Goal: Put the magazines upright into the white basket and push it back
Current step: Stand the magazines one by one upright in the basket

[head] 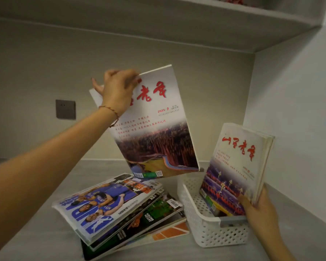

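The left hand [119, 89] pinches the top edge of a magazine with red calligraphy and "2025 9" on its cover [154, 127], its grip curled over that edge, holding it in the air, tilted, its lower corner above the rear rim of the white basket [211, 232]; the right hand [260, 211] grips a bunch of similar magazines [237, 166] near their lower right corner, thumb on the front cover, fingers behind, keeping them upright and leaning slightly with their bottom edge down inside the basket; the perforated basket stands on the grey tabletop [36, 232] to the right; just left of it lies a loose, fanned stack of magazines [119, 210], flat, with a blue basketball cover on top; a dark wall socket [65, 109] sits on the back wall; a shelf [158, 21] runs overhead.
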